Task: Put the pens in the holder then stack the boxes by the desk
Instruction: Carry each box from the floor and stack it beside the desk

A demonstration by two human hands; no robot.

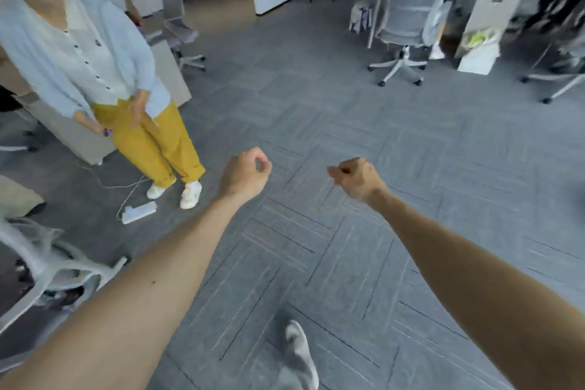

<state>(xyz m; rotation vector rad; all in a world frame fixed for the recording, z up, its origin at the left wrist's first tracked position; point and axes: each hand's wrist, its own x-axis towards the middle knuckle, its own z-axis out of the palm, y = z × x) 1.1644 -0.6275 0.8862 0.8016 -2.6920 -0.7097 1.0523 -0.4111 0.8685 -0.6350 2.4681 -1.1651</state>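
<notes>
Left hand (245,175) and right hand (356,179) out over grey carpet (348,123), well apart, both curled into loose fists with nothing in them. Beyond the left hand, a standing person (104,73) in yellow trousers beside a white power strip (139,212). No pens, holder or boxes in view; whereabouts impossible to tell.

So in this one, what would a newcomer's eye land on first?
Two bare forearms reach into the middle of the view, the left hand and right hand both curled shut and empty over grey carpet tiles. At left stands a person in bright mustard-yellow trousers, with a white power strip near their feet.
</notes>
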